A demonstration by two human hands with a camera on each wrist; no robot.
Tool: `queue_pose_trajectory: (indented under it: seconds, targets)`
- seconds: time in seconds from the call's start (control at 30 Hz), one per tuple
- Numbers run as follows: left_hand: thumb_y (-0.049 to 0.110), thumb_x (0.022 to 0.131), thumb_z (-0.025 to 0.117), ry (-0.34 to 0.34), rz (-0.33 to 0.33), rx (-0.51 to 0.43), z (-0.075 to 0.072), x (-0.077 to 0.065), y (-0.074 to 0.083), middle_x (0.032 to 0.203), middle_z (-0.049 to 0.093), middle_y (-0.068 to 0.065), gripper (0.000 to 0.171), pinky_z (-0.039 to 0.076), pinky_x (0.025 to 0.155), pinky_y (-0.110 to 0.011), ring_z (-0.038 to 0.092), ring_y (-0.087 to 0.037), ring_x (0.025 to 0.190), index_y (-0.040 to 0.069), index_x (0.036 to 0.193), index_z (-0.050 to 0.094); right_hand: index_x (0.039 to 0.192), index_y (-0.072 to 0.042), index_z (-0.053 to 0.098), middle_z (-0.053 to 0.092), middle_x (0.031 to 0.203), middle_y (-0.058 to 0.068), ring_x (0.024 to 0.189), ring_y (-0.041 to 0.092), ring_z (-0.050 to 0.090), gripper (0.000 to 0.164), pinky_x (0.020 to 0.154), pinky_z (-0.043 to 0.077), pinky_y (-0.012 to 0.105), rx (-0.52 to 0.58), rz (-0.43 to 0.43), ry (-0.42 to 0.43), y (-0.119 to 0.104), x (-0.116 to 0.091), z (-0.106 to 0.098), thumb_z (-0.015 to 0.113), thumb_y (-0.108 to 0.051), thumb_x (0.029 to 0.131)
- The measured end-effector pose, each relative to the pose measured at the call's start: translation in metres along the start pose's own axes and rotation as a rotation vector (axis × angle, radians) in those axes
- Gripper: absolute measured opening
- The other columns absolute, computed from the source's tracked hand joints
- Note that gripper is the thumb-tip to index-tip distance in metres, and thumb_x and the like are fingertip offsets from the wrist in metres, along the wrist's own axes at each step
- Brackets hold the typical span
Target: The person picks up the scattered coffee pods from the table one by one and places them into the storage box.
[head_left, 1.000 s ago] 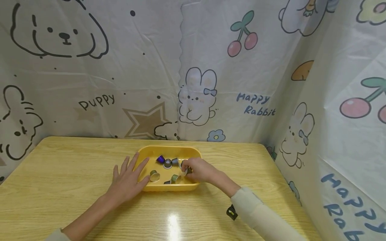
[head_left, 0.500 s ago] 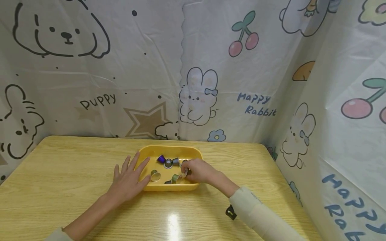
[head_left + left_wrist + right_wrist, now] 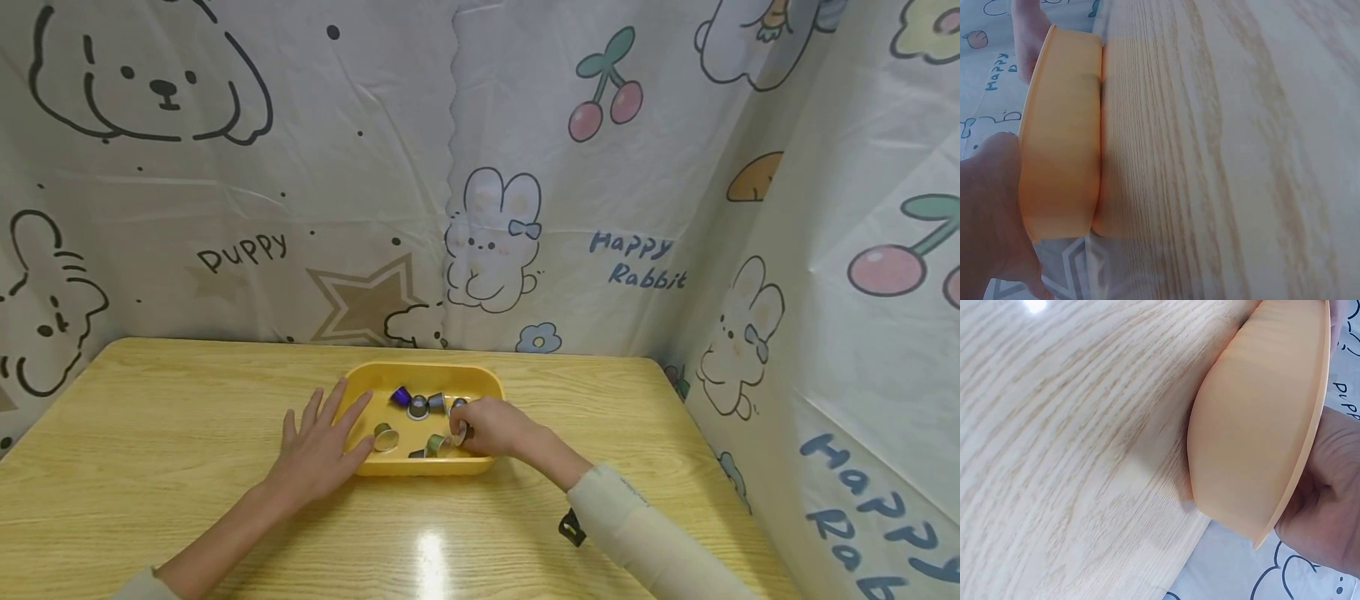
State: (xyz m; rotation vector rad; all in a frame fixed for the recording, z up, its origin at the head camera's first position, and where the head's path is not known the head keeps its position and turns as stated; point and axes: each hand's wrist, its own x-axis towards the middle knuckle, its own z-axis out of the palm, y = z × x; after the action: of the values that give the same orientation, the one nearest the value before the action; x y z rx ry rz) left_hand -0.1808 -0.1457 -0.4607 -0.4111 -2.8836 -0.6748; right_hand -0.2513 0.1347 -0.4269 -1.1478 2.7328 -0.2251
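A yellow tray (image 3: 427, 467) holds several coffee capsules. My left hand (image 3: 318, 450) lies with spread, straight fingers over the tray's left rim. Reaching over the right side, my right hand (image 3: 497, 425) pinches a coffee capsule (image 3: 458, 434), whose pale lid shows beside the fingertips. Near the far side lie a purple capsule (image 3: 401, 396), a dark capsule (image 3: 417, 407) and a grey-blue capsule (image 3: 437, 403). An olive capsule (image 3: 386, 437) sits by the left thumb, and a green capsule (image 3: 438, 446) close to the front wall. In both wrist views the tray wall hides the capsules.
The tray stands on a wooden table (image 3: 187, 433). A small black object (image 3: 572, 527) lies beside the right sleeve. Cloth printed with cartoons (image 3: 360, 167) hangs behind the table and along its right side.
The right fingers have shifted very slightly with the capsule, and its lid now shows at a different tilt. The left hand and the other capsules stay in place.
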Motion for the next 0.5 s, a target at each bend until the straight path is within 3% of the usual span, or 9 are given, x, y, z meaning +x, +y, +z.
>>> queue_pose_trajectory:
  seconds: [0.5]
  targets:
    - [0.039, 0.1, 0.055, 0.002, 0.001, -0.008, -0.0005, -0.0002, 0.0002, 0.161, 0.018, -0.024, 0.061, 0.009, 0.1, -0.081, 0.014, -0.055, 0.142, 0.012, 0.153, 0.041, 0.096, -0.016, 0.07, 0.065, 0.086, -0.008, 0.07, 0.005, 0.053, 0.019, 0.063, 0.046, 0.021, -0.009, 0.031, -0.029, -0.0008, 0.0016, 0.0001, 0.077, -0.005, 0.082]
